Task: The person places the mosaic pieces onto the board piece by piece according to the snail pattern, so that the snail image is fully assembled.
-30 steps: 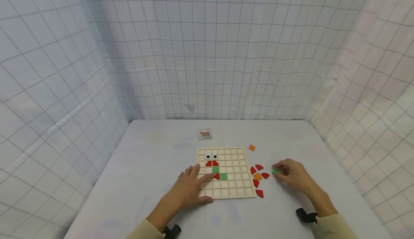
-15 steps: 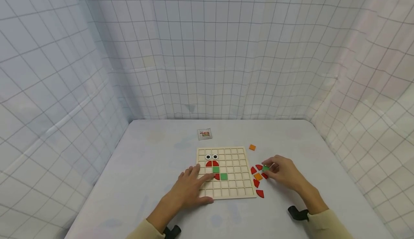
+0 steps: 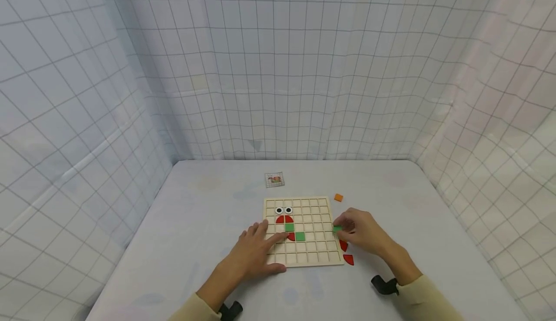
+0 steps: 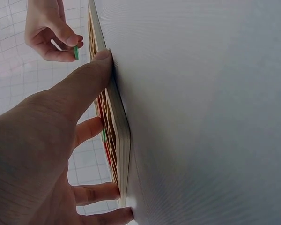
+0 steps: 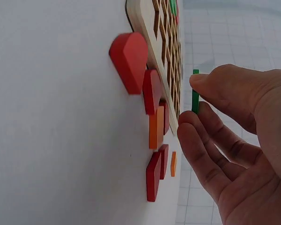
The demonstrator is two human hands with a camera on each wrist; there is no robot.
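My right hand [image 3: 362,231] pinches a green square tile [image 5: 195,91] between thumb and fingers, raised over the right edge of the wooden grid board [image 3: 314,244]. My left hand [image 3: 254,256] lies spread on the board's left side, its index fingertip touching a red quarter-round tile [image 3: 291,237] and its thumb at the front edge. In the board sit two round eye pieces [image 3: 284,210], two red quarter-round tiles [image 3: 284,219] beneath them, a green square tile [image 3: 289,227] and another green square tile [image 3: 300,236] to the right of the touched red one.
Beside the board's right edge lie several loose red quarter-round tiles [image 5: 131,61] and an orange square tile [image 5: 156,127], partly hidden by the right hand in the head view. Another orange tile [image 3: 339,197] lies farther back. A small picture card [image 3: 275,179] lies behind the board.
My right hand has carried the green tile leftward, from the table at the right, across the loose tiles to the board's right edge. My left hand has stayed in place.
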